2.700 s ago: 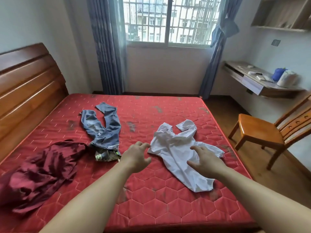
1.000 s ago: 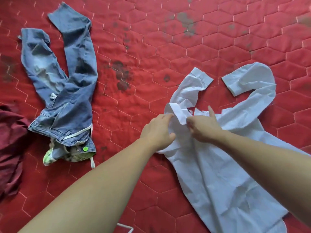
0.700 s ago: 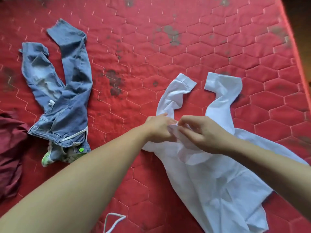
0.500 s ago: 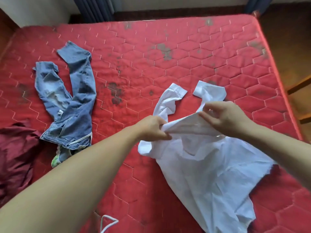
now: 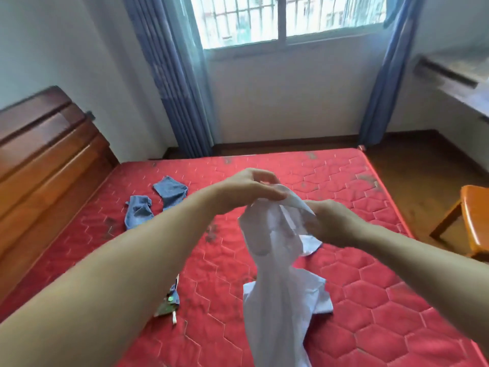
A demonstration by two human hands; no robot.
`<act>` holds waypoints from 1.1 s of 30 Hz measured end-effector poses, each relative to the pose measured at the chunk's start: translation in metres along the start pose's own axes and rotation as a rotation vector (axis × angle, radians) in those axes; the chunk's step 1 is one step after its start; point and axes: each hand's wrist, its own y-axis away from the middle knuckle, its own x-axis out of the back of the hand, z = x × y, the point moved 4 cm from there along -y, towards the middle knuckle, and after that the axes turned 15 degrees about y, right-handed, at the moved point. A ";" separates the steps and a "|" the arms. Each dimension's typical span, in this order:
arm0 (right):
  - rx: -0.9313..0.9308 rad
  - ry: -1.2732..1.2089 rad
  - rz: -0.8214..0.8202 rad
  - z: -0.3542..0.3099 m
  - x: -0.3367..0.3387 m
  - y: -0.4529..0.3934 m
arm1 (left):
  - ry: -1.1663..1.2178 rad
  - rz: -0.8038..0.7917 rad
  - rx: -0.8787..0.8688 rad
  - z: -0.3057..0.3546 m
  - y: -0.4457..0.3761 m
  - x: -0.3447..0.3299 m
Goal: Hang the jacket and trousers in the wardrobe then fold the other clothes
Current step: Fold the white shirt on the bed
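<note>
Shirt (image 5: 275,292) is the white garment you have lifted over the red mattress (image 5: 370,300); it hangs in a long crumpled drape from your two hands, its lower part trailing down toward the near edge of the bed, with one cuffed end showing beside it just above the quilting. That mattress fills the lower half of the view, stitched in hexagons and marked with dark stains, and a wooden headboard (image 5: 45,160) stands along its left side. Beyond the far edge you see a barred window (image 5: 285,17) framed by blue curtains (image 5: 172,80), a wall-mounted shelf (image 5: 455,75) on the right, and an orange wooden chair (image 5: 473,221) on the floor beside the bed. Jeans (image 5: 153,205) lie on the mattress well to the left of the shirt, largely hidden behind your left forearm, with only the leg ends and a bit of the waist showing. Your left hand (image 5: 248,186) is raised highest, its fingers and thumb pinching the top edge of the shirt. Your right hand (image 5: 330,223) sits a little lower and just to the right, its fingers curled into the bunched cloth and gripping it. The picture is blurred by motion, so finer detail of the cloth is hard to make out.
</note>
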 end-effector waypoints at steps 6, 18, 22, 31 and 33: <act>-0.123 0.268 0.126 -0.031 0.118 0.033 | -0.602 0.061 0.014 0.077 0.082 0.018; -0.031 -0.505 -0.407 -0.148 0.159 0.129 | -0.244 0.122 -0.242 0.105 0.242 0.020; -0.106 -0.442 -0.085 -0.165 0.163 0.143 | -0.078 0.085 -0.259 0.098 0.276 0.019; 0.068 -0.976 -0.402 -0.243 0.180 0.209 | -0.224 0.119 -0.290 0.120 0.341 -0.009; 0.085 -1.048 -0.430 -0.255 0.189 0.223 | -0.255 0.104 -0.280 0.124 0.357 -0.020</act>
